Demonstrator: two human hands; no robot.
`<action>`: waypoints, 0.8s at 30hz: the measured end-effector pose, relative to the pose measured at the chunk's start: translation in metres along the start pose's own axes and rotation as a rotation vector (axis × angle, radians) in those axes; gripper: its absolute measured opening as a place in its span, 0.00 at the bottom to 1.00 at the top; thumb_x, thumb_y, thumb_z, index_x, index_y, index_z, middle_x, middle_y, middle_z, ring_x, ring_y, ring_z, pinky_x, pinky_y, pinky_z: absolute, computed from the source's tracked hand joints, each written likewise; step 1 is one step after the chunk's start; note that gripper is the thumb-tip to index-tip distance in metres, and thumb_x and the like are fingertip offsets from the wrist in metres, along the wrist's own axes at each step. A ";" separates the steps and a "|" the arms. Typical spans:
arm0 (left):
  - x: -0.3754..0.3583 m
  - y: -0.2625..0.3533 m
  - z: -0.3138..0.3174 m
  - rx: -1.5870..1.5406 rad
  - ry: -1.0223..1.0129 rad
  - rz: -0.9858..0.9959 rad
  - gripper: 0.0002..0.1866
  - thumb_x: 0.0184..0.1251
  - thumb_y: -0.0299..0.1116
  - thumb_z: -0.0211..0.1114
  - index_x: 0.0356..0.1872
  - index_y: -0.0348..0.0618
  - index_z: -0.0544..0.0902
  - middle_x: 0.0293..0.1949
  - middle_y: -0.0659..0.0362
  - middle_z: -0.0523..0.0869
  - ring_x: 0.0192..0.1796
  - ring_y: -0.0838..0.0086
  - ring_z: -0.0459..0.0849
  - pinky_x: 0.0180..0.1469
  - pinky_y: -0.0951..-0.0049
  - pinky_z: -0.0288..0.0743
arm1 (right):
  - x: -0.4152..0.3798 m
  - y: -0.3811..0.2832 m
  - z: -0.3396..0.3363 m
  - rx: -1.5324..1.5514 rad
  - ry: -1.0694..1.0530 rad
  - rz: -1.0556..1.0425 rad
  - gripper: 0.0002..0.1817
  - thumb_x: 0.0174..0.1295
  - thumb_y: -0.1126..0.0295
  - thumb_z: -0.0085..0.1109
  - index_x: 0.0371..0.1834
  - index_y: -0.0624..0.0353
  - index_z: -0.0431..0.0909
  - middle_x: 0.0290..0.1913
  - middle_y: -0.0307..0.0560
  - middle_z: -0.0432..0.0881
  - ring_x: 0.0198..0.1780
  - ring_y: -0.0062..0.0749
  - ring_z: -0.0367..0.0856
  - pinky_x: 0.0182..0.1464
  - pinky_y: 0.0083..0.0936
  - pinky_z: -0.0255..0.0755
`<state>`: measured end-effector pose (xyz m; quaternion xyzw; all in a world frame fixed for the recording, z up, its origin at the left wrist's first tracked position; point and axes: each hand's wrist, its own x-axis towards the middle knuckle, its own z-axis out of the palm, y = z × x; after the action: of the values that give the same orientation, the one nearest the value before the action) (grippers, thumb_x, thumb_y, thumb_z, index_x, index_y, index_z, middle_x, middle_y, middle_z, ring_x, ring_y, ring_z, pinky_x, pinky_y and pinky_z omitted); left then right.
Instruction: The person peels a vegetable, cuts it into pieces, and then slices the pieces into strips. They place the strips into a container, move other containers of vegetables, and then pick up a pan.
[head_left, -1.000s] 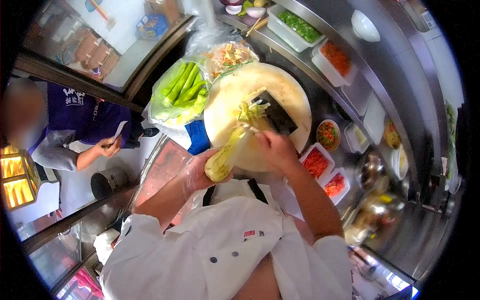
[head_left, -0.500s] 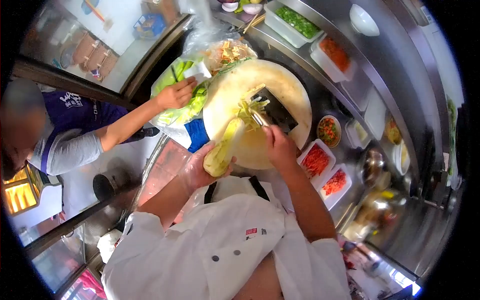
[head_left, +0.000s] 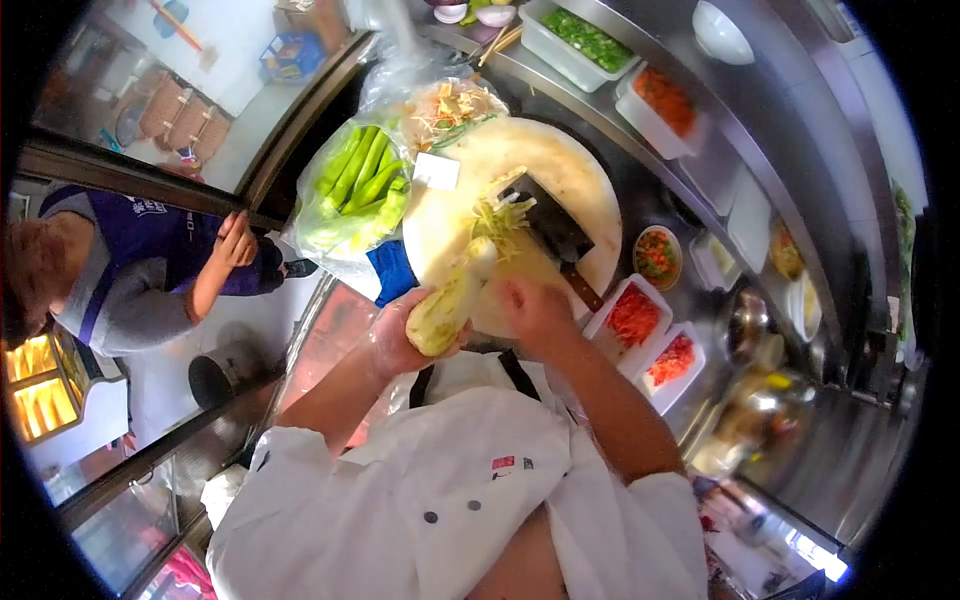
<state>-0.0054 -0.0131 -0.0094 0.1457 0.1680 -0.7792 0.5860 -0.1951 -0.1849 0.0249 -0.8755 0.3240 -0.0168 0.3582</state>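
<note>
My left hand (head_left: 398, 335), apparently in a thin clear glove, is closed around a long pale yellow-green vegetable (head_left: 440, 315), partly peeled, that points up over the round chopping board (head_left: 470, 190). My right hand (head_left: 535, 312) is beside it over the board's near edge. Its fingers are smeared by motion, so whether they hold anything does not show. Thin green-yellow peelings (head_left: 505, 220) lie in a heap past the vegetable's tip. Touching them is a cleaver (head_left: 550, 220), flat on the board with its brown handle towards my right hand. A white paper slip (head_left: 437, 171) lies at the board's left edge.
Left of the board is a plastic bag of green peppers (head_left: 365, 175); a bag of shredded food (head_left: 455, 108) is behind. On the right stand tubs of chopped red pepper (head_left: 635, 318) and a bowl (head_left: 658, 257). A co-worker's hand (head_left: 236, 240) is at far left.
The co-worker's hand has drawn back left, leaving the white slip on the board. My right hand has shifted down and left, off the metal tool it held, and the cleaver's handle now shows.
</note>
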 end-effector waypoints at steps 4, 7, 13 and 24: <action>-0.002 -0.001 -0.002 -0.103 0.003 -0.073 0.23 0.77 0.47 0.57 0.62 0.44 0.79 0.55 0.52 0.84 0.56 0.57 0.83 0.57 0.51 0.79 | 0.025 0.026 -0.023 0.060 0.172 0.134 0.20 0.77 0.52 0.51 0.47 0.57 0.82 0.36 0.59 0.86 0.36 0.60 0.86 0.40 0.49 0.79; -0.005 -0.008 0.008 -0.061 0.059 -0.018 0.23 0.76 0.50 0.58 0.60 0.44 0.79 0.51 0.51 0.86 0.50 0.57 0.84 0.51 0.53 0.78 | 0.003 -0.009 -0.023 0.064 0.093 0.222 0.20 0.77 0.51 0.51 0.46 0.58 0.81 0.35 0.59 0.85 0.37 0.59 0.86 0.41 0.49 0.78; -0.003 -0.006 0.036 0.041 0.376 0.076 0.23 0.77 0.53 0.57 0.58 0.45 0.80 0.45 0.51 0.87 0.43 0.58 0.85 0.43 0.56 0.77 | -0.010 -0.037 -0.006 0.079 -0.107 -0.096 0.18 0.76 0.54 0.53 0.42 0.57 0.81 0.33 0.61 0.85 0.38 0.62 0.86 0.40 0.54 0.77; -0.002 -0.002 0.018 0.103 0.306 0.060 0.23 0.76 0.52 0.59 0.57 0.44 0.80 0.46 0.50 0.87 0.46 0.58 0.86 0.45 0.58 0.81 | -0.010 -0.020 -0.008 0.027 -0.075 -0.036 0.14 0.74 0.58 0.56 0.39 0.57 0.81 0.32 0.58 0.85 0.35 0.60 0.85 0.39 0.51 0.77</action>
<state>-0.0076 -0.0190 0.0082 0.2977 0.2106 -0.7376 0.5684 -0.1940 -0.1738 0.0456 -0.8763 0.2942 0.0049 0.3814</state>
